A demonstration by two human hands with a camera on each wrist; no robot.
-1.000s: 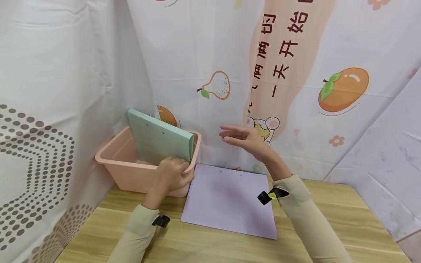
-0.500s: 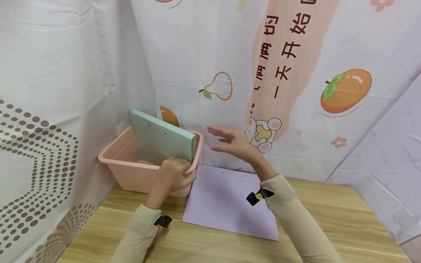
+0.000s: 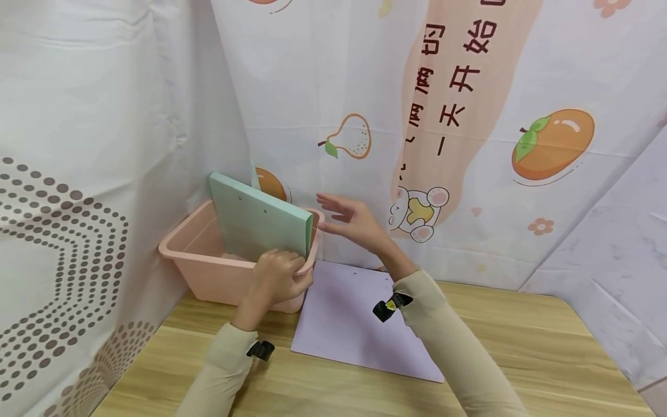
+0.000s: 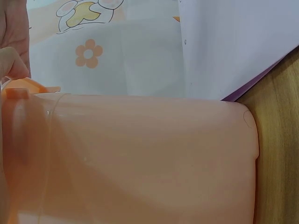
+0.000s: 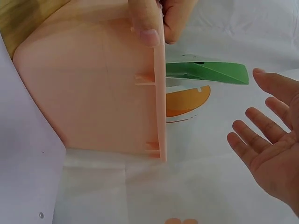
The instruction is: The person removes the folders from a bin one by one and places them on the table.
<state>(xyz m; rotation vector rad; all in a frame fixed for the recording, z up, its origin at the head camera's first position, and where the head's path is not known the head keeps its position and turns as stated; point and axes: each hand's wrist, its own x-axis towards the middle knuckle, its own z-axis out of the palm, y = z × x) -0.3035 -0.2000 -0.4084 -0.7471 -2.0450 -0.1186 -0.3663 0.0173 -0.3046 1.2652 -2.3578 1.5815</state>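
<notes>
L hand [image 3: 276, 275] is grasping the pink bin [image 3: 219, 284] at its near R corner: fingers curled over the rim, thumb against the outer wall. R hand [image 3: 351, 220] is released, nothing in it, raised in the air near the bin's R end; fingers apart, thumb tip close to the end of the green folder [image 3: 260, 223] but w/ a small gap btwn them in the R wrist view.

Green folder is in the bin, standing on edge & tilted, upper part sticking up well above the rim. Two small holes near its top edge; lower R part hidden behind L hand & rim. Pink bin sits upright on the wooden surface [image 3: 521, 330], person's L side.

Purple folder [image 3: 349, 318] is on the surface just beside the bin's R end, R forearm partly over it. Can't tell if its far edge is raised or if it touches the bin.

Both arms in beige sleeves [image 3: 458, 347], each w/ a black wrist strap [image 3: 260, 350]. Bg: white cloth [image 3: 302, 69] w/ fruit prints, a cartoon animal & dark lettering on a peach band; dotted cloth [image 3: 62, 272] on L, marble-look panel [image 3: 615, 278] on R.
</notes>
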